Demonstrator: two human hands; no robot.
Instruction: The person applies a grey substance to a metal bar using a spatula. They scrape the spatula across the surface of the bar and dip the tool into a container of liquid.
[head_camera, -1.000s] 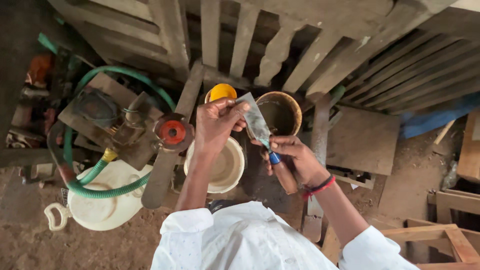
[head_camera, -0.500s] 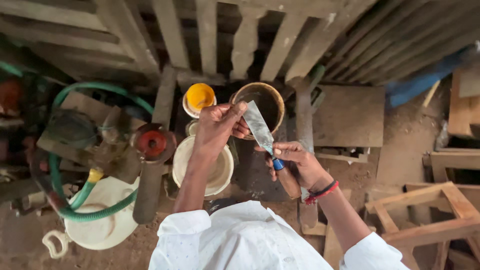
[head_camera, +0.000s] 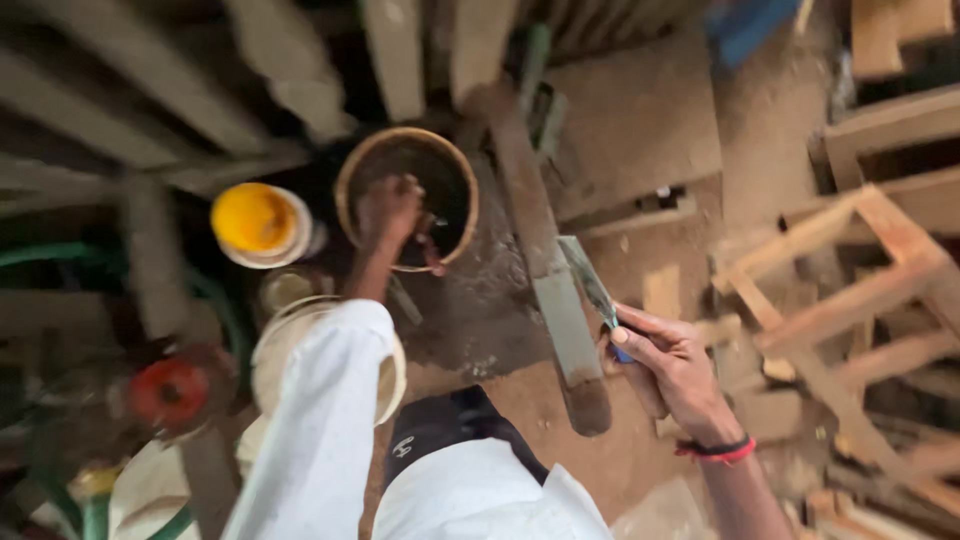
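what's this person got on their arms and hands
The left arm is covered by a long white sleeve that ends near the wrist; the left hand is bare. The right hand is bare, with red and black bands on the wrist.

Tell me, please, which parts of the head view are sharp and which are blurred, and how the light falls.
Head view: the right hand with the scraper blade is fairly sharp; the left hand in the dark bucket, the yellow lid and the wooden slats are motion-smeared; the upper left lies in shadow; the sandy floor is brighter; no glare.
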